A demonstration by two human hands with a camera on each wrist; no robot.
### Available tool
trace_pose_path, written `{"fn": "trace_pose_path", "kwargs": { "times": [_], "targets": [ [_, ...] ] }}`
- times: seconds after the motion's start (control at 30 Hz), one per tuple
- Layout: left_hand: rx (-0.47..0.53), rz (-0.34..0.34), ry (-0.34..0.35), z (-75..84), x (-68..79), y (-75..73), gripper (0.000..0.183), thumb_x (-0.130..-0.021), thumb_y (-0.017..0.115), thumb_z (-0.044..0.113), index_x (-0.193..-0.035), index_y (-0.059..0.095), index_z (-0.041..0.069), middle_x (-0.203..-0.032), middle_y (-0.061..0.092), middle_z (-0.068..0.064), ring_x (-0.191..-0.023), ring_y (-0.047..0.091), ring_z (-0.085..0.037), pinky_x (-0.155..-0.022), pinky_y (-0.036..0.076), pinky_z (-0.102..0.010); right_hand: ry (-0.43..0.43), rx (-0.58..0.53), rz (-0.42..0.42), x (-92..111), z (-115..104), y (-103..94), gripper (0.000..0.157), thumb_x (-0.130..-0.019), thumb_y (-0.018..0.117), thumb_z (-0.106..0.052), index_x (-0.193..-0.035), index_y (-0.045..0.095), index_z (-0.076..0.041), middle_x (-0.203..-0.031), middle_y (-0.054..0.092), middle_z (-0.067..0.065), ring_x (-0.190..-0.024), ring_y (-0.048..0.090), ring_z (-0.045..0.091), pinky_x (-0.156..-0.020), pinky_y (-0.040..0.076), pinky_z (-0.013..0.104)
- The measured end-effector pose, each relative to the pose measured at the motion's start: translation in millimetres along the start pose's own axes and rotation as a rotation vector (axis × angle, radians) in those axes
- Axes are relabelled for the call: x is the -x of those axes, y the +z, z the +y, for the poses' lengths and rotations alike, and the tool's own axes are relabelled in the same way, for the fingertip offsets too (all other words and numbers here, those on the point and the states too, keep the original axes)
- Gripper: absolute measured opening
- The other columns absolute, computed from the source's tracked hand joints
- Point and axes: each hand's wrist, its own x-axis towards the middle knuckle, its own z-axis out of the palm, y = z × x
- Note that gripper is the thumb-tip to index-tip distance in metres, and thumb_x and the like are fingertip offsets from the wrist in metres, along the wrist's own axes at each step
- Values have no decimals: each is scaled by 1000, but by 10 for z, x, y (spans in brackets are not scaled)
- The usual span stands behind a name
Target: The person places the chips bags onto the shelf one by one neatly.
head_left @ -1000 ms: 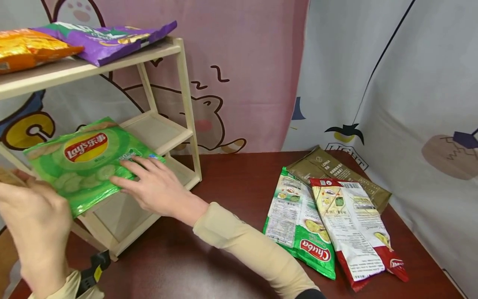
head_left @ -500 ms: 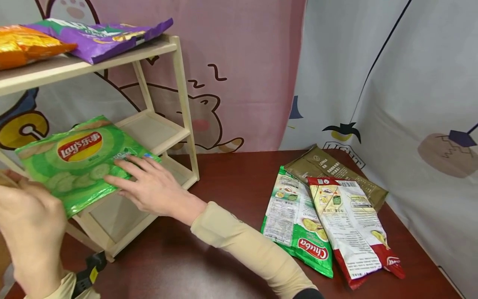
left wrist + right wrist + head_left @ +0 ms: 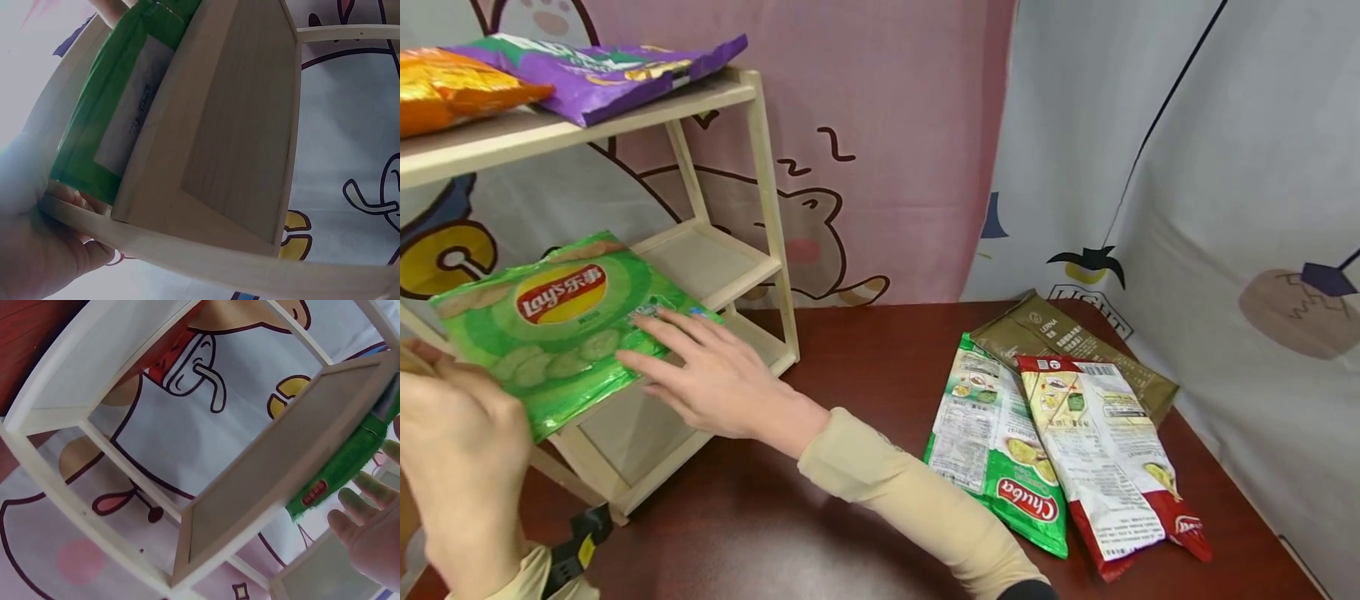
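Observation:
A green Lay's chip bag (image 3: 568,333) lies tilted on the middle shelf of the wooden rack (image 3: 752,279), its front face up and its near edge over the shelf's front. My right hand (image 3: 707,367) lies with fingers extended across the bag's right part; in the right wrist view, these fingers (image 3: 369,506) are spread at the bag's edge. At the left, my left hand (image 3: 463,433) grips the rack's wooden upright (image 3: 81,219), beside the bag's left end. Part of this hand runs out of the head view.
On the top shelf lie a purple snack bag (image 3: 617,79) and an orange snack bag (image 3: 456,92). On the table's (image 3: 865,392) right side, a green-and-white Chuba bag (image 3: 992,450), a red-and-white bag (image 3: 1105,458) and a brown bag (image 3: 1075,342) overlap. Printed cloth hangs behind.
The whole head view has shifted slightly. My right hand has turned a little on the green chip bag, its wrist moving right. The left hand stays on the upright.

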Motion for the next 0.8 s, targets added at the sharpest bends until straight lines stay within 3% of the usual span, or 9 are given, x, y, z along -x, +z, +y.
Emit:
{"fn": "trace_pose_path", "kwargs": {
  "times": [0.1, 0.23, 0.33, 0.5, 0.63, 0.73, 0.8],
  "targets": [
    [-6, 5, 27, -7, -3, 6, 42, -98, 25, 8, -140, 26, 3, -122, 24, 13, -102, 34, -11, -95, 27, -33, 1, 17, 50, 141, 55, -28, 40, -102, 36, -38, -138, 48, -27, -148, 42, 4, -139, 37, 20, -116, 26, 32],
    [-22, 10, 73, -19, -6, 20, 48, -96, 23, 4, -144, 21, 2, -133, 23, 12, -97, 24, 1, -88, 21, -25, 57, 4, 69, 391, 167, -58, 38, -99, 43, -36, -134, 52, -24, -143, 48, 5, -135, 42, 21, -111, 33, 33],
    [-23, 9, 85, -41, -7, 25, 49, -96, 22, 4, -145, 20, 1, -139, 25, 7, -97, 20, 5, -88, 21, -24, 112, -20, 41, 596, 281, -82, 38, -97, 48, -34, -132, 53, -22, -141, 49, 6, -132, 45, 22, -107, 37, 34],
    [-30, 6, 63, -64, 8, 14, 48, -97, 23, 8, -145, 19, 6, -129, 25, 13, -99, 21, 5, -89, 25, -26, 180, -23, -20, 955, 522, -136, 39, -95, 53, -31, -132, 53, -19, -139, 51, 8, -128, 48, 23, -103, 40, 37],
    [-23, -5, 57, -60, 18, 3, 47, -99, 23, 13, -145, 17, 6, -135, 29, 0, -110, 29, -9, -98, 26, -37, 243, 1, -40, 1277, 719, -174, 40, -93, 58, -30, -131, 53, -18, -136, 53, 8, -123, 51, 25, -99, 43, 39],
    [-21, -12, 56, -50, 15, -2, 48, -100, 22, 14, -146, 15, 2, -143, 25, -23, -119, 27, -23, -104, 22, -39, 305, 8, -74, 1524, 860, -187, 42, -92, 59, -29, -131, 53, -16, -134, 54, 10, -120, 53, 27, -95, 45, 42],
    [-15, -13, 55, -38, 12, -5, 48, -99, 22, 12, -145, 17, 1, -143, 25, -24, -117, 28, -22, -103, 22, -39, 362, 4, -111, 1686, 953, -189, 43, -92, 59, -28, -132, 53, -15, -134, 54, 11, -119, 53, 28, -93, 46, 45]
  ]
}}
